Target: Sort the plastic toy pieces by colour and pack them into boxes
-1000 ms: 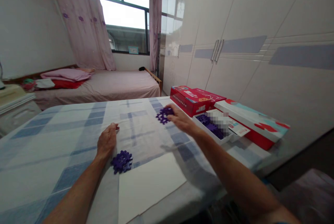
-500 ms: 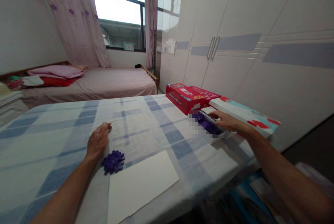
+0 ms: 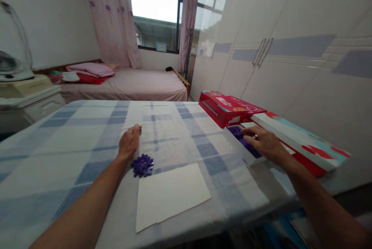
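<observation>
My left hand (image 3: 130,140) rests on the checked tablecloth, its fingers curled in, and I see nothing in it. Just in front of that wrist lies a purple gear-shaped plastic piece (image 3: 142,165), flat on the cloth; it may be more than one piece stacked. A white sheet of card (image 3: 173,198) lies beside it, nearer to me. Over on the right, my right hand (image 3: 266,142) reaches into an open white box (image 3: 238,147) holding purple plastic pieces (image 3: 247,146). Its fingers are bent down onto them; whatever is between the fingertips is hidden.
A red box (image 3: 215,112) stands behind the white box. To its right is a white, blue and red box (image 3: 302,140). Farther off are a bed (image 3: 145,84), a wardrobe (image 3: 279,16), and a white fan (image 3: 14,63) on a cabinet at left.
The view has swung left, so everything sits farther right in the frame. My right hand has shifted slightly within the white box; my left hand stays by the gear-shaped piece.
</observation>
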Tool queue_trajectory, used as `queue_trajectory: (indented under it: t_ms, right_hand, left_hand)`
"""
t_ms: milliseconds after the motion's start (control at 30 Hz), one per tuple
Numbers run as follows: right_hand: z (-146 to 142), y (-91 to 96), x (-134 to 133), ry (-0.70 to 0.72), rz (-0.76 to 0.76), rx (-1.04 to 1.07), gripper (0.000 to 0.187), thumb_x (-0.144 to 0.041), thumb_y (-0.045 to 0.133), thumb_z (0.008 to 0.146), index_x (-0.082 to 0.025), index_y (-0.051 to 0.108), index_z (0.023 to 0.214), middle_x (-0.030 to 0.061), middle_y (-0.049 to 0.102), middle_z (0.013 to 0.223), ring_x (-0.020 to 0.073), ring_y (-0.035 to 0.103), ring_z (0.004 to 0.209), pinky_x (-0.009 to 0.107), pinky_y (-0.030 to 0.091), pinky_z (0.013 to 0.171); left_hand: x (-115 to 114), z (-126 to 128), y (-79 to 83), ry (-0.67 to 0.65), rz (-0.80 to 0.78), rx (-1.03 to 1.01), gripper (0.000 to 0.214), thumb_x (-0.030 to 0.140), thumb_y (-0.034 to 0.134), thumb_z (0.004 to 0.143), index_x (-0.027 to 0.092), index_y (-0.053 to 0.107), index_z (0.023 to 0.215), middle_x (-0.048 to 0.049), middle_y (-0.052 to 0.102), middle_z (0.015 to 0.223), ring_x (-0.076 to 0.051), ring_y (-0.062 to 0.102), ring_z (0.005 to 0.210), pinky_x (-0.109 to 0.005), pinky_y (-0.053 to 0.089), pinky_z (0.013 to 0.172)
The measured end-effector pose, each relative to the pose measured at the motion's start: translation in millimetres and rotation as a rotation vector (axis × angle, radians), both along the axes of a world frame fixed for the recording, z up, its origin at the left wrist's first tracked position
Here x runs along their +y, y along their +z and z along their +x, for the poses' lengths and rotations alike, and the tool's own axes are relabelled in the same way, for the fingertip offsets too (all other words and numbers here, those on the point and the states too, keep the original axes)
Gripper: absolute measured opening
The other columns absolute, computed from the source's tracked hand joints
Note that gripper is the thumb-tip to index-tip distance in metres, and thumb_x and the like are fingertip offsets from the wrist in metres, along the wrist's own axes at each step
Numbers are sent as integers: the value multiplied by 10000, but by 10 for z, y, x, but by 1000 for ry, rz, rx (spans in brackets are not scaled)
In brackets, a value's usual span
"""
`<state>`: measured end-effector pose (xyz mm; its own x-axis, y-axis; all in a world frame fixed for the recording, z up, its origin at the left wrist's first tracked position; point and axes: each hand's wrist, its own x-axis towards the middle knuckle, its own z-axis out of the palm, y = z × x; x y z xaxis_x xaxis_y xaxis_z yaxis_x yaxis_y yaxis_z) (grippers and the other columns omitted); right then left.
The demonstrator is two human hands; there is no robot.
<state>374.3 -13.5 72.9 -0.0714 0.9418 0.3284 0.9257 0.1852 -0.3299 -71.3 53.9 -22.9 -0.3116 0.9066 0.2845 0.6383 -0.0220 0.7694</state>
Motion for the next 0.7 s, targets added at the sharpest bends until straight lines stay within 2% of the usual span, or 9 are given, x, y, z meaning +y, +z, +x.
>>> queue_trajectory:
  t_ms: [100, 233, 300, 367, 433, 533, 633, 700]
  right_hand:
    - [-651, 21, -24, 213, -106, 97, 287, -352, 526, 821, -222, 666, 1037, 78, 664, 1074, 207, 628, 895, 339, 496, 810]
    - [-1645, -144, -85, 554, -276, 119, 369, -350, 563, 848, -198, 610, 1181, 83, 630, 1156, 183, 616, 924, 311, 478, 832]
    - [-2073, -260, -86, 664, -314, 96, 405, -343, 575, 855, -172, 585, 1222, 102, 608, 1185, 187, 605, 968, 314, 455, 873]
    - [-2403, -356, -65, 686, -320, 40, 410, -373, 562, 868, -153, 590, 1213, 121, 613, 1152, 208, 599, 987, 327, 445, 874]
    - [-2628, -412, -42, 630, -301, -47, 417, -435, 542, 872, -143, 616, 1160, 139, 619, 1090, 238, 598, 975, 342, 452, 829]
    - [-2802, -425, -34, 532, -288, -158, 413, -495, 556, 846, -144, 654, 1040, 146, 618, 1022, 254, 601, 923, 333, 452, 749]
    - [-2856, -405, -46, 538, -330, -180, 368, -485, 578, 833, -156, 665, 975, 124, 626, 981, 228, 599, 884, 302, 433, 726]
    - [-2863, -408, -51, 569, -375, -142, 368, -475, 618, 805, -164, 647, 998, 108, 623, 995, 210, 588, 880, 280, 419, 715]
  left_hand:
    - [-16, 28, 42, 22, -18, 15, 553, 499, 192, 893, 183, 640, 818, -132, 713, 983, -238, 654, 969, -320, 477, 851]
    - [-34, 46, 69, 26, 0, 35, 571, 480, 177, 913, 174, 653, 843, -147, 707, 1005, -230, 650, 977, -314, 465, 856]
    - [-46, 47, 67, 19, 3, 39, 580, 477, 172, 922, 164, 658, 881, -151, 704, 1021, -222, 652, 971, -306, 461, 856]
    - [-51, 44, 58, 15, 9, 37, 583, 477, 173, 930, 163, 664, 908, -146, 706, 1026, -217, 653, 969, -300, 459, 852]
    - [-43, 37, 42, 18, 17, 35, 582, 482, 181, 936, 170, 671, 924, -136, 709, 1026, -215, 653, 971, -298, 459, 847]
    - [-12, 24, 11, 28, 17, 37, 584, 495, 186, 941, 178, 677, 944, -128, 711, 1036, -213, 651, 978, -295, 461, 844]
    - [17, 12, -14, 29, 16, 36, 598, 496, 177, 944, 170, 678, 954, -134, 708, 1043, -215, 649, 985, -297, 462, 844]
    - [26, 6, -22, 24, 23, 33, 607, 504, 176, 942, 165, 680, 948, -138, 709, 1037, -218, 653, 978, -301, 465, 839]
